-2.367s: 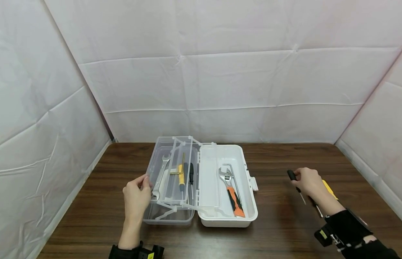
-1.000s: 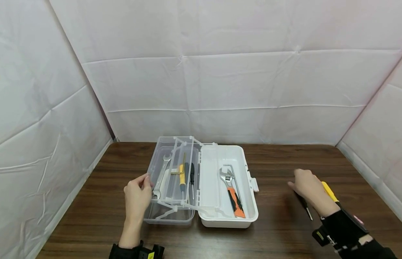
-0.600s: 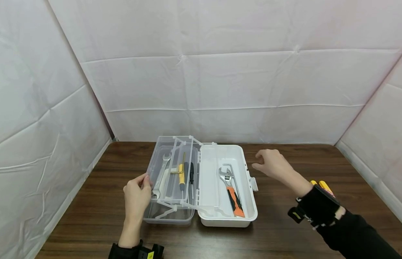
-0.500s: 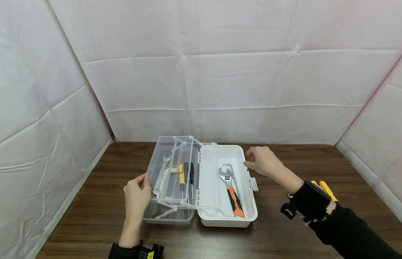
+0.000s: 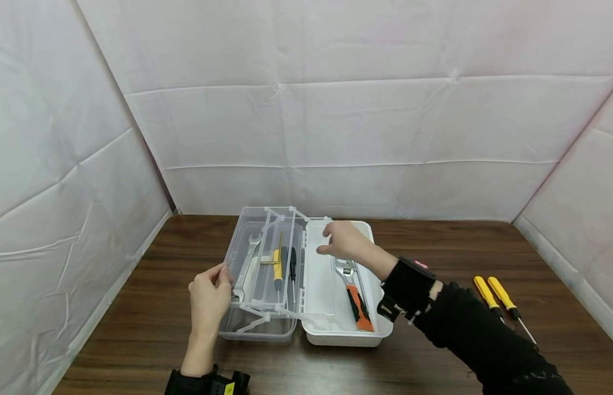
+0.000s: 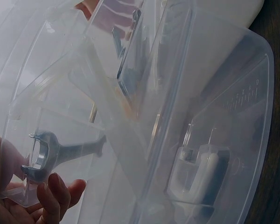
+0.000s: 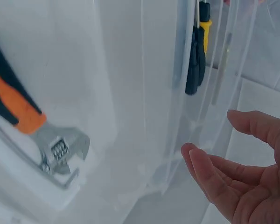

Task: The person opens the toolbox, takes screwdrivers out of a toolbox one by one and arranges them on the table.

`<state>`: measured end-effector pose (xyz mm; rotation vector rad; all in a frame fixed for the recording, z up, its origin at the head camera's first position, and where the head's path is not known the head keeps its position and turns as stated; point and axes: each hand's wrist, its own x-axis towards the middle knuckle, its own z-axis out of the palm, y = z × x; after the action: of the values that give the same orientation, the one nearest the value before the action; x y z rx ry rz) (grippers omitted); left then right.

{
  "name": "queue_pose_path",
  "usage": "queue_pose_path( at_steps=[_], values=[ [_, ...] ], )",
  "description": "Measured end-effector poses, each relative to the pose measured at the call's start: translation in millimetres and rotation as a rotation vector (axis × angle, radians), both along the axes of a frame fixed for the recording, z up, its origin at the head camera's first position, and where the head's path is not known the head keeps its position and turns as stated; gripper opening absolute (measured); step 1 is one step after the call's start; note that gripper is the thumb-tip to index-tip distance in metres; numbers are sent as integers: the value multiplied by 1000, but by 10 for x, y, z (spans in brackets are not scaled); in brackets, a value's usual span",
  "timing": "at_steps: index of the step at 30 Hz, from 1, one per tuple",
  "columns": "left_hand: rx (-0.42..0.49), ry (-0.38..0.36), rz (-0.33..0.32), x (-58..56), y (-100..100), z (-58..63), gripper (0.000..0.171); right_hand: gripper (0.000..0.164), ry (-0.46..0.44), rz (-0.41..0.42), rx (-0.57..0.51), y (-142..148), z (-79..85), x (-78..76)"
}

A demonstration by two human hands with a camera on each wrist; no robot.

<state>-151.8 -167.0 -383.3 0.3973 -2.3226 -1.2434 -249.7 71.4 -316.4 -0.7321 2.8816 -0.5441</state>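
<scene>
My left hand (image 5: 209,299) pinches the left edge of the raised clear tray (image 5: 257,305) of an open toolbox. Inside or under the tray show a wrench (image 5: 247,269), a brass-coloured hex key (image 5: 270,263), a yellow-handled screwdriver (image 5: 277,277) and a black-handled one (image 5: 293,266). Over the white toolbox base (image 5: 346,340) hovers my right hand (image 5: 347,241), fingers loosely bent, thumb apart; the right wrist view shows nothing in it. An orange-and-black adjustable wrench (image 5: 359,311) lies in the base beside a hex key (image 7: 72,179), partly behind my right arm.
Two yellow-handled screwdrivers, the left one (image 5: 487,292) and the right one (image 5: 504,293), lie on the brown table (image 5: 449,247) at the right. My right sleeve covers part of the table near them. White cloth walls (image 5: 306,126) stand around the table.
My right hand has let go of a black-handled screwdriver on the right side of the table and moved left over the toolbox base. The left hand keeps its hold on the tray.
</scene>
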Motion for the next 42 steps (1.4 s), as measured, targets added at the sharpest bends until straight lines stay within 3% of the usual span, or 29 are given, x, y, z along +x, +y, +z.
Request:
queue_pose_path(
  at_steps=[9,13,15,18,21,28,33,38,42],
  values=[
    [1,-4,6,2,-1,5,27,39,-24,-7,56,-347,-174,15],
    [1,-9,6,6,6,3,27,26,-46,2,67,-434,-231,28],
    [0,-13,5,7,9,4,27,30,-55,3,69,-465,-252,34],
    [-1,-14,4,8,12,8,27,45,-52,2,69,-504,-270,41],
    [-3,-12,6,7,12,12,26,48,-28,-2,86,-539,-270,48],
    [-12,-10,11,9,5,8,26,34,20,-28,128,-595,-282,70],
    [-6,-3,12,14,6,7,26,36,31,-32,140,-589,-303,66],
    [-2,-7,9,18,4,16,26,39,18,-59,107,-563,-329,43],
    [-2,-14,8,21,-3,22,27,30,26,-63,64,-542,-342,32]
  ],
)
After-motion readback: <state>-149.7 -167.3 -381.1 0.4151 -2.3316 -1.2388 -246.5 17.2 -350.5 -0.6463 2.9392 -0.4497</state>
